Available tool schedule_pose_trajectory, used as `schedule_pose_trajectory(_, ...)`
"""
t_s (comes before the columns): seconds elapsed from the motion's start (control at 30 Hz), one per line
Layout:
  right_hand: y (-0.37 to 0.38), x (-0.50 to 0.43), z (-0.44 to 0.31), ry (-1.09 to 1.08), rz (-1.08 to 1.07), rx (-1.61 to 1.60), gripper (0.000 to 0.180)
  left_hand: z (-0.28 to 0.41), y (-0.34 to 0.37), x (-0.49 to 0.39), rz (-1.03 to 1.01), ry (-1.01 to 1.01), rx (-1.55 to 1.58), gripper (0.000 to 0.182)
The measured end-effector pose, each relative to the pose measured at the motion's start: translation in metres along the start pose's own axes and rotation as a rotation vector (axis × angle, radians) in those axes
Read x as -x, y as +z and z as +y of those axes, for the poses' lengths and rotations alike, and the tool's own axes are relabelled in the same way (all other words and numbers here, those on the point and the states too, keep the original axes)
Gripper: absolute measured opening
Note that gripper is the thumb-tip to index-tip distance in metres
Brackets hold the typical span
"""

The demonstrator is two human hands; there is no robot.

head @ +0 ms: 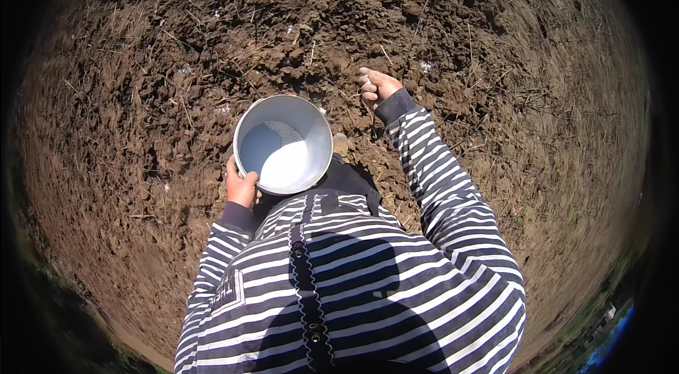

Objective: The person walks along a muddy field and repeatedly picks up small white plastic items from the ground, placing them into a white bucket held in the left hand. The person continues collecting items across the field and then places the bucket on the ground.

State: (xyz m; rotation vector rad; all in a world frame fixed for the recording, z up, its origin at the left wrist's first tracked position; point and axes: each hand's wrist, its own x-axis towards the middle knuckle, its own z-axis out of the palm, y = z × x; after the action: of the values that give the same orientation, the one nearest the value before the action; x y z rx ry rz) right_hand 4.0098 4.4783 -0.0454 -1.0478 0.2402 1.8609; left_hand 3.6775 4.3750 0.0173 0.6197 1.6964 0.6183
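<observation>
My left hand grips the near left rim of a round, pale bucket, with the thumb over the edge. White granules cover the bucket's bottom, partly in shade and partly glaring in the sun. Out to the right, my right hand is held over the soil, apart from the bucket. Its fingers are curled around a few white granules, and the fingertips look dusted white. How much lies inside the fist is hidden.
Rough, cloddy brown soil with dry stalks spreads all around. Small white patches dot it, one just right of my right hand. The tip of a shoe shows beside the bucket. Green growth edges the field at lower right.
</observation>
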Motion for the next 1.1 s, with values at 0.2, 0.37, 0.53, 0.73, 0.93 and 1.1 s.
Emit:
schedule_pose_trajectory(0.2, 0.042, -0.058, -0.09, -0.208, 0.532, 0.192, 0.047, 0.008, -0.014, 0.006, 0.041, -0.005, -0.011, 0.067)
schedule_pose_trajectory(0.37, -0.007, -0.032, -0.05, -0.28, 0.1, 0.263, 0.038, 0.011, -0.008, 0.002, -0.005, 0.032, -0.018, 0.066)
schedule_pose_trajectory(0.53, -0.031, 0.051, 0.016, -0.084, -0.062, 0.438, 0.031, 0.028, 0.023, -0.003, -0.128, 0.079, 0.009, 0.068)
schedule_pose_trajectory(0.73, -0.02, 0.076, 0.067, -0.187, -0.251, 0.946, 0.027, 0.05, 0.089, 0.008, -0.349, 0.191, -0.207, 0.071)
schedule_pose_trajectory(0.93, -0.104, 0.005, 0.08, -0.226, 0.425, 1.945, 0.039, 0.049, 0.153, 0.022, -0.535, 0.401, -0.698, 0.073)
schedule_pose_trajectory(1.1, -0.101, 0.008, 0.095, 0.027, 0.286, 2.061, 0.041, 0.059, 0.165, 0.036, -0.581, 0.443, -0.793, 0.072)
